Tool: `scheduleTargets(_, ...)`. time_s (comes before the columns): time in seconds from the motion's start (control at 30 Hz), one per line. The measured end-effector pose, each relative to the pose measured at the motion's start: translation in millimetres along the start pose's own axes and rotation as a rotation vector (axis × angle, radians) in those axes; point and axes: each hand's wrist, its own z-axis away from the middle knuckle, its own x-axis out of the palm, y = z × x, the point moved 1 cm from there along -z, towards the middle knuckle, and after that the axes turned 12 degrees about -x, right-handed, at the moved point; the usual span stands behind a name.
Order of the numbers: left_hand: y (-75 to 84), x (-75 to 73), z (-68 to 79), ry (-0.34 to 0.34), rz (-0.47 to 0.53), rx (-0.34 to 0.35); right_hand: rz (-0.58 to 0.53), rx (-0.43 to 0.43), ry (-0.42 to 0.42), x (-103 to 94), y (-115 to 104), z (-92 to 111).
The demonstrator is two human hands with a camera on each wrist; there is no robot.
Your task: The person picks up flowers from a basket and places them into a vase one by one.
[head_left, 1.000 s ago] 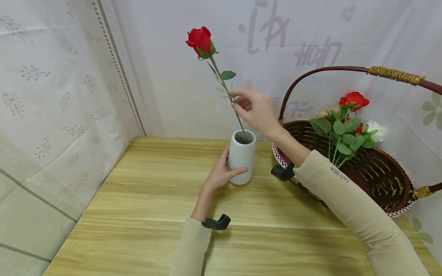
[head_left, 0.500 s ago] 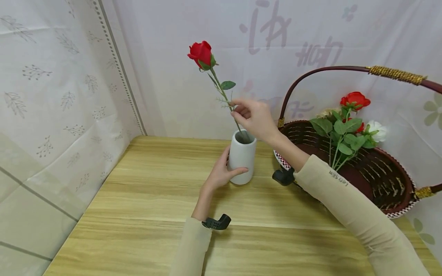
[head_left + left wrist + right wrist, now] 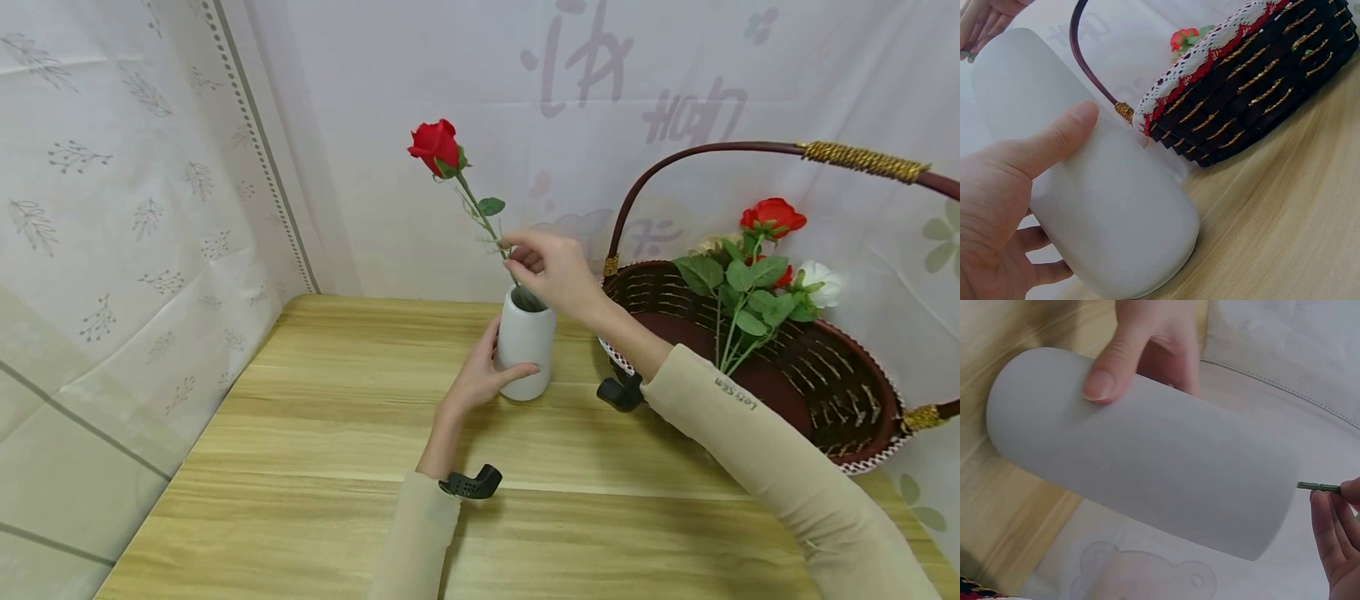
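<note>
Standing on the table, a white cylindrical vase (image 3: pixel 526 354) is gripped by my left hand (image 3: pixel 477 375), its thumb across the front and fingers round the far side. In the left wrist view the thumb presses the smooth wall of the vase (image 3: pixel 1116 212). My right hand (image 3: pixel 551 267) pinches the green stem of a red rose (image 3: pixel 437 148) between thumb and fingertips, just above the vase mouth. The rose leans to the left, and its lower stem runs down into the opening. In the right wrist view a short piece of stem (image 3: pixel 1319 487) shows between the rim and the fingertips.
A dark woven basket (image 3: pixel 847 400) with a tall arched handle (image 3: pixel 705 150) stands to the right, partly behind my right forearm. Inside it are red flowers (image 3: pixel 772 217), a white flower (image 3: pixel 819 285) and green leaves. A printed white cloth (image 3: pixel 360 167) hangs behind the wood-grain table (image 3: pixel 337 433).
My right hand has moved down with the rose, so the bloom sits lower and the stem goes deeper into the vase. The left hand and vase have stayed put.
</note>
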Motion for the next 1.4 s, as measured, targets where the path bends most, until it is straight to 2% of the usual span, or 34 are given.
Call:
scheduleTargets(0.83,0.3,0.6,0.2,-0.018,0.003,-0.002,-0.016,0.006,-0.079,11.7,4,20)
scheduleTargets(1.07,0.4,0.8,1.1,-0.012,-0.010,-0.025,-0.042,0.036,-0.093,10.7,6,26)
scheduleTargets(1.4,1.1,0.0,3.3,-0.008,-0.006,-0.035,-0.101,0.093,-0.154,9.7,9,30)
